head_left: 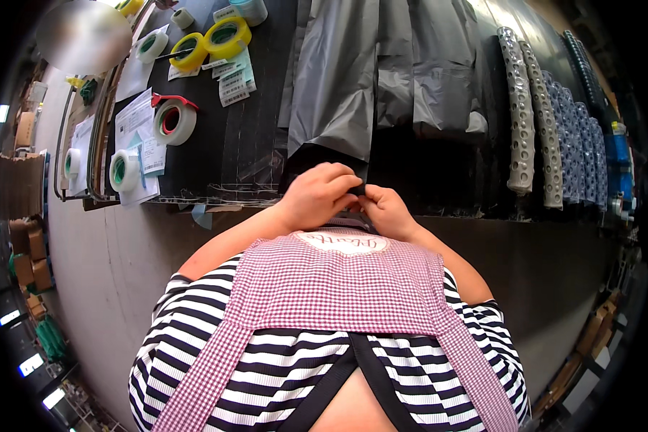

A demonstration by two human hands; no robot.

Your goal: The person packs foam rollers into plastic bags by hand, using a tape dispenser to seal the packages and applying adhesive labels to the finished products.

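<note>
In the head view, the left hand point(315, 193) and the right hand point(386, 209) meet just above the centre of the picture, at the near edge of the dark counter point(252, 129). Both are curled shut, fingertips pinching a small black piece point(358, 189) that lies between them; what the piece is cannot be told, as the fingers hide most of it. At twelve o'clock from the hands, grey plastic bags point(338, 86) lie flat and overlapping on the counter. At three o'clock, well apart, stand rows of grey and blue perforated foam shoes point(547, 129) packed side by side. At ten o'clock sits a white roll of tape in a red dispenser point(173, 121), with two yellow tape rolls point(209, 45) farther back at eleven o'clock and white paper labels point(235, 79) beside them. Below the hands, at six o'clock, a pink-and-white checked apron point(338, 281) covers a black-and-white striped shirt point(194, 338).
</note>
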